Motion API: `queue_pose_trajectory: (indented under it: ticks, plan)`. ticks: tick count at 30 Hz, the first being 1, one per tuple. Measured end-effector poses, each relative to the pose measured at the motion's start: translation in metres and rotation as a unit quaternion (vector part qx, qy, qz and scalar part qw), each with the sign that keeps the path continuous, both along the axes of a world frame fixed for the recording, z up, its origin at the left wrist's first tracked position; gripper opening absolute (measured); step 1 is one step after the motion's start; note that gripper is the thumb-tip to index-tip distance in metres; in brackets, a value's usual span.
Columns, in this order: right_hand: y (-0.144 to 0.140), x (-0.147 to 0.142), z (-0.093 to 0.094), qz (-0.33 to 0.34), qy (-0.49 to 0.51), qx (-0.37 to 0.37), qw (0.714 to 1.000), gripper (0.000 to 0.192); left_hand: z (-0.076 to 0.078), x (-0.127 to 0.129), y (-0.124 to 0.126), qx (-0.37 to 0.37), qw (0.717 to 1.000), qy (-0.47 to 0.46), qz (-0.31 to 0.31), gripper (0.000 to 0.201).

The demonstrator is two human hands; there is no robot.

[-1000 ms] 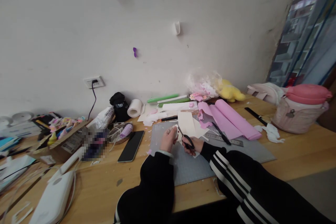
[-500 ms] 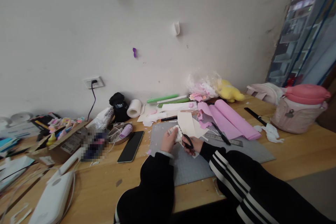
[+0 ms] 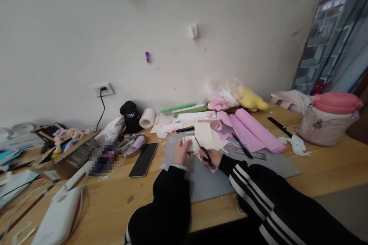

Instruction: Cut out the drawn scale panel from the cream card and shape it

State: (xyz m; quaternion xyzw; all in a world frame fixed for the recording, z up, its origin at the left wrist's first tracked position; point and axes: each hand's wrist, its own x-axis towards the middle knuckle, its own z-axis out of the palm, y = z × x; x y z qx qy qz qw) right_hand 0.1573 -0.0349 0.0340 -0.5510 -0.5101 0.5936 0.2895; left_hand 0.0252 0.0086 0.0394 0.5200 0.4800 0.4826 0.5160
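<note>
The left hand [image 3: 181, 151] pinches a small white paper piece [image 3: 189, 144] between its fingers, held just above the grey cutting mat [image 3: 207, 183] on the wooden surface [image 3: 330, 168]. The right hand [image 3: 212, 157] has its fingers closed through the black handles of the scissors [image 3: 202, 150], whose blades point to 11 o'clock into the paper. A black phone [image 3: 143, 159] lies at 9 o'clock of the hands; rolled pink sheets [image 3: 253, 130] lie at 2 o'clock.
</note>
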Motion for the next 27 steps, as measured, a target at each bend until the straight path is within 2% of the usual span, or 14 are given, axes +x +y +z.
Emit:
queue_pose_trajectory:
  ticks: [6, 16, 27]
  plan:
    - [0.000, 0.000, 0.001, -0.001, -0.003, -0.006, 1.000, 0.030, -0.001, -0.006, 0.006, 0.023, 0.999, 0.003, 0.027, 0.018]
    - [0.001, 0.001, -0.004, 0.000, -0.010, -0.015, 1.000, 0.029, -0.007, -0.010, 0.014, 0.012, 0.999, -0.023, 0.047, 0.022]
    - [0.000, 0.001, 0.000, -0.027, 0.006, -0.018, 0.999, 0.030, -0.003, -0.008, 0.011, 0.002, 0.997, -0.055, 0.055, 0.022]
